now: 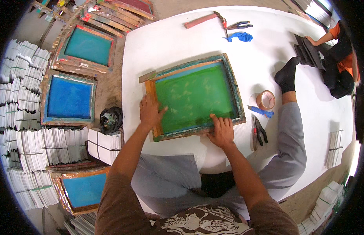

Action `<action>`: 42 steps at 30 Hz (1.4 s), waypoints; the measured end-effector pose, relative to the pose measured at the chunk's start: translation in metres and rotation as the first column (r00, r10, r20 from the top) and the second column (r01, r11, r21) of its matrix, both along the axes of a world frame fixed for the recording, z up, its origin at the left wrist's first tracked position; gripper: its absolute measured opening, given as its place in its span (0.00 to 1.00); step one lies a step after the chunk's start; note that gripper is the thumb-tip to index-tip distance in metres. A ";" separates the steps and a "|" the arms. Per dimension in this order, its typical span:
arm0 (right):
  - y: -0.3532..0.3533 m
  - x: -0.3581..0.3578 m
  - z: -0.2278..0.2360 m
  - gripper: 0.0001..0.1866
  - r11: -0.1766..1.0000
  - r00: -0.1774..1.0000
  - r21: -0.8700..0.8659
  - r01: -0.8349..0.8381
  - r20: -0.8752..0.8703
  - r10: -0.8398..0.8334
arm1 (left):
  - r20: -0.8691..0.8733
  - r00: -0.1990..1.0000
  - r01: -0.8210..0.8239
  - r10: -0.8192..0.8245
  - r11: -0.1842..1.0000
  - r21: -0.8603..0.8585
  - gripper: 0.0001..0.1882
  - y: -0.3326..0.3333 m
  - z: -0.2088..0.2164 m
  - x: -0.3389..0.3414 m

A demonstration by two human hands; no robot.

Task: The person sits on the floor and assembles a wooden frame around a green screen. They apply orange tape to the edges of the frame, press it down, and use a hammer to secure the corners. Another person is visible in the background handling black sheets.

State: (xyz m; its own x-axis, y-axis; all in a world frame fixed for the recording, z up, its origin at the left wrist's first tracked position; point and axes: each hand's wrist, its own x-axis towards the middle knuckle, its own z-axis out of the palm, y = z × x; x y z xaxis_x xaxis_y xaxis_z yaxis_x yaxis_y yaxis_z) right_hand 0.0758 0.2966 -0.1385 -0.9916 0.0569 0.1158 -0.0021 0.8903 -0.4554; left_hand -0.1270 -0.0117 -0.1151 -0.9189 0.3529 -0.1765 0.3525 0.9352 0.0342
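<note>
A silk-screen printing frame (237,98) with green mesh and worn wooden bars lies slightly turned on the white tabletop in front of me. My left hand (149,112) straddles its left bar, thumb reaching over the mesh and fingers along the outer side. Over the near bar, right of its middle, my right hand (222,132) bends its fingers onto the wood. Pale smudges mark the green mesh. A short wooden piece (147,76) sits at the frame's far left corner. The undersides of both hands are hidden.
Right of the frame lie a tape roll (265,100), a blue cutter (261,111), pliers (261,131) and a screwdriver (254,135). A hammer (201,20), more pliers (240,25) and blue cloth (240,37) are farther off. Screens (70,98) and paper bundles stand left; a person (338,58) sits far right.
</note>
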 end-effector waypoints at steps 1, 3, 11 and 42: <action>0.000 -0.001 -0.001 0.52 1.000 1.000 0.008 0.003 0.006 -0.003 | 0.044 0.998 0.056 -0.054 0.997 -0.050 0.35 0.001 0.014 0.027; 0.000 0.000 -0.005 0.52 1.000 1.000 0.023 0.006 0.019 -0.006 | 0.086 0.986 0.148 -0.139 0.983 -0.108 0.35 0.000 0.045 0.078; 0.000 0.000 -0.004 0.54 0.998 1.000 0.067 0.004 -0.006 -0.003 | -0.175 0.911 0.329 -0.373 0.914 -0.237 0.37 -0.045 0.014 0.130; -0.003 0.004 0.004 0.52 0.996 1.000 0.093 -0.009 -0.012 0.010 | -0.060 0.995 0.066 -0.078 0.982 -0.178 0.50 -0.008 0.009 0.097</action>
